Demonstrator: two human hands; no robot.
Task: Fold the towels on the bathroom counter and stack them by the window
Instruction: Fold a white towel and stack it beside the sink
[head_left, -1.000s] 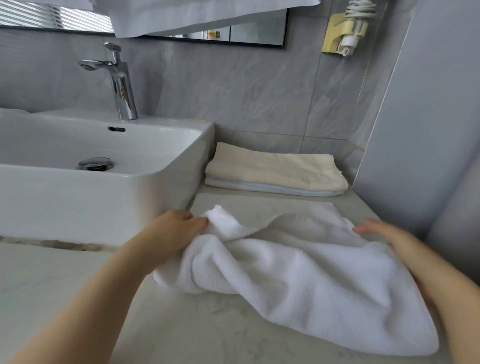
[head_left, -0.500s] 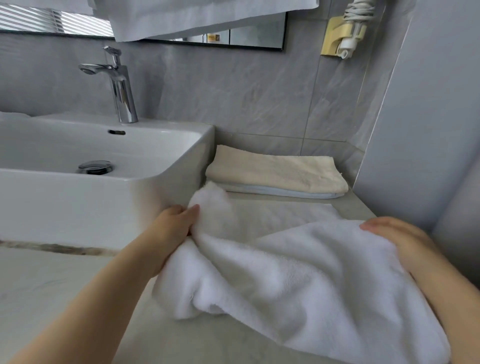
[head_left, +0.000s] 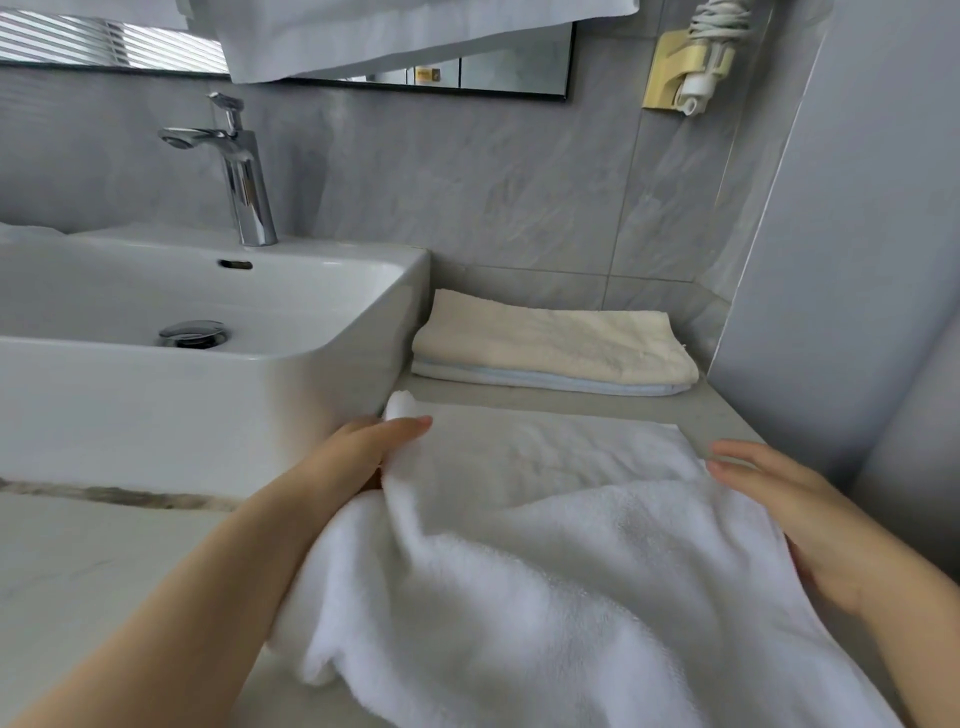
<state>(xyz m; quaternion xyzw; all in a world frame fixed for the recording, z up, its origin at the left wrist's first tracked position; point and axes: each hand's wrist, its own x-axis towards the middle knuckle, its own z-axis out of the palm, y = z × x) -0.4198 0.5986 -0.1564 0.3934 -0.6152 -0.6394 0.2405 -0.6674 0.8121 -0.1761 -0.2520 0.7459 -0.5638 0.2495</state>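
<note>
A white towel (head_left: 545, 561) of thick terry is spread over the counter (head_left: 571, 408) from 6 to 3 o'clock. Its far half is laid flat and its near half is heaped in folds. At 12 o'clock, apart from it, a cream towel (head_left: 556, 343) is stacked, folded flat, on a pale blue towel (head_left: 545, 383).

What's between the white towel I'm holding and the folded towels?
Only a bare strip of counter lies between white towel and folded towels, head view.

Left hand (head_left: 371, 449) grips the white towel (head_left: 545, 571); right hand (head_left: 795, 519) touches its edge.
</note>
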